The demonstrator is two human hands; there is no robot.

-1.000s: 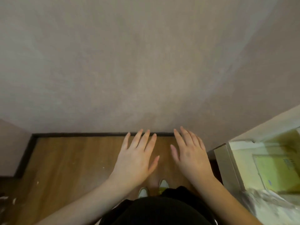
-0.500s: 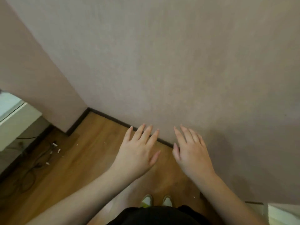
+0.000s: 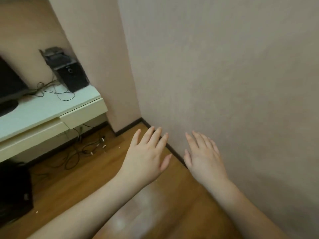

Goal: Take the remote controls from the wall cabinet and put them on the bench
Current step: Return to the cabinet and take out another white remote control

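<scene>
My left hand [image 3: 146, 154] and my right hand [image 3: 202, 156] are stretched out in front of me, palms down, fingers straight and spread, holding nothing. They hover over the wooden floor [image 3: 82, 183] beside a plain pinkish wall [image 3: 215, 66]. No remote control, wall cabinet or bench can be made out in the head view.
A white low unit [image 3: 51, 107] stands at the left with a black speaker [image 3: 67, 69], a dark screen edge [image 3: 8, 83] and loose cables on it. More cables [image 3: 81, 149] lie on the floor under it. A black box [image 3: 13, 192] sits at the lower left.
My view has swung to the left: the wall corner, the white unit and the speaker have come into sight. Both hands stay flat and empty in front of me.
</scene>
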